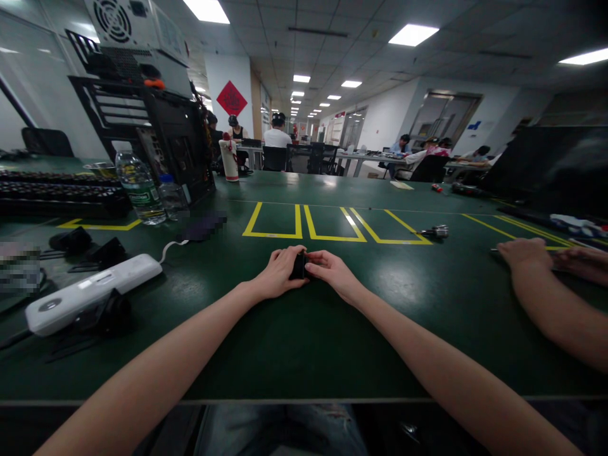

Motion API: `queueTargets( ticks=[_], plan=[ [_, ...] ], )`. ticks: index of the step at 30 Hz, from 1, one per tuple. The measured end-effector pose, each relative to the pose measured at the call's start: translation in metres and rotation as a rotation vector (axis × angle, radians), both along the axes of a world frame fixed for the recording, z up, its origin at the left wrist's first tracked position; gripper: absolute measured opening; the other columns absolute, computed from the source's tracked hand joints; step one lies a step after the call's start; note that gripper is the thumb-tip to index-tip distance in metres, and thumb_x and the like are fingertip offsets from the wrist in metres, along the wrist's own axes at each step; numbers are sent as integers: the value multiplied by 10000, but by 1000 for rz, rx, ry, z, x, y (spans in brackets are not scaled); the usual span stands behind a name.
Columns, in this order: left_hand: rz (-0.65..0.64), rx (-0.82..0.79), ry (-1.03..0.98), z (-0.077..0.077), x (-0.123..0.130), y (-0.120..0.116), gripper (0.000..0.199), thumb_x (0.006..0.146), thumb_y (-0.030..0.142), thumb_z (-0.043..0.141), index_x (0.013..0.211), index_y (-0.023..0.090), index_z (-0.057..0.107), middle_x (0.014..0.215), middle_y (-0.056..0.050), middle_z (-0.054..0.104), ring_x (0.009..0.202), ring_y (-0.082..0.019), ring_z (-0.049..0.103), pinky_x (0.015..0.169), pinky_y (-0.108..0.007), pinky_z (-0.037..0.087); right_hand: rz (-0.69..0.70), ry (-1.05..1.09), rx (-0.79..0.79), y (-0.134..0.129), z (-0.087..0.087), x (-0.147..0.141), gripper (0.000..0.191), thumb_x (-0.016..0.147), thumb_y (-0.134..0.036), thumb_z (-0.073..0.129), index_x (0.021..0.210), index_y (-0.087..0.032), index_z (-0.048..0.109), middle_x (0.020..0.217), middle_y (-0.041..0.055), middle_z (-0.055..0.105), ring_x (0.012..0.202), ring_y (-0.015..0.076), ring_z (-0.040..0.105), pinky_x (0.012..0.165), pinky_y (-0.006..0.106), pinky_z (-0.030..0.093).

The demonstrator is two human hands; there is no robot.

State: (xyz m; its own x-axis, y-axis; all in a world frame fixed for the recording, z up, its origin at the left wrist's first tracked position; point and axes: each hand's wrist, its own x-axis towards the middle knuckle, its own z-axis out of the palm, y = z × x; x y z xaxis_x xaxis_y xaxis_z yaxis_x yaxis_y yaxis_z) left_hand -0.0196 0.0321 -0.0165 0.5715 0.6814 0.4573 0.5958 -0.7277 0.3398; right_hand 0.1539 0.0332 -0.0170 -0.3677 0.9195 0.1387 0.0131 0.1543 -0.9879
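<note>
A small black block-like object (298,266) is between my two hands, just above or on the green table (304,342); its exact kind I cannot make out. My left hand (279,272) is closed around its left side, thumb below and fingers over the top. From the right, my right hand (332,272) pinches at its edge with thumb and fingertips. The fingers cover much of the object. Beyond the hands, yellow tape outlines (335,239) mark the tabletop.
On the left lie a white power strip (95,292) and black adapters (102,313). Water bottles (137,183) stand by a black computer frame (175,133). At right are another person's hands (527,253) and a metal tool (436,232). People sit farther back.
</note>
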Motion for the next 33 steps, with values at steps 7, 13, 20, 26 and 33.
queueTargets(
  ticks=[7,13,20,26,33],
  plan=[
    [2,12,16,-1,-1,0,578,714,315,548,1183,210,228,1118,-77,422,1065,-226,405,920,-398,251,78,57,46,-6,5,1,316,619,-206,646,905,-193,513,973,20,563,888,146,556,826,333,427],
    [5,30,22,-2,0,1,591,709,320,553,1185,202,224,1120,-80,418,1068,-225,402,923,-394,245,42,71,-15,-3,0,1,272,672,-288,605,916,-197,524,886,22,572,805,126,560,781,331,442],
    [0,16,23,-1,-1,0,580,717,317,545,1189,204,226,1120,-79,419,1070,-224,401,932,-395,236,60,17,-44,0,-1,1,267,693,-286,582,937,-187,538,956,38,567,862,143,555,818,341,436],
    [4,18,12,-2,-1,0,574,720,320,538,1189,206,226,1122,-83,416,1066,-232,401,918,-402,248,98,-48,73,-7,6,2,311,665,-217,607,965,-208,524,989,22,557,855,149,571,816,353,446],
    [1,17,7,0,0,-1,561,718,313,542,1180,202,243,1110,-79,424,1049,-226,416,917,-400,253,53,28,-21,-3,2,1,282,688,-285,590,951,-207,527,919,28,567,827,138,563,789,350,457]
  ],
)
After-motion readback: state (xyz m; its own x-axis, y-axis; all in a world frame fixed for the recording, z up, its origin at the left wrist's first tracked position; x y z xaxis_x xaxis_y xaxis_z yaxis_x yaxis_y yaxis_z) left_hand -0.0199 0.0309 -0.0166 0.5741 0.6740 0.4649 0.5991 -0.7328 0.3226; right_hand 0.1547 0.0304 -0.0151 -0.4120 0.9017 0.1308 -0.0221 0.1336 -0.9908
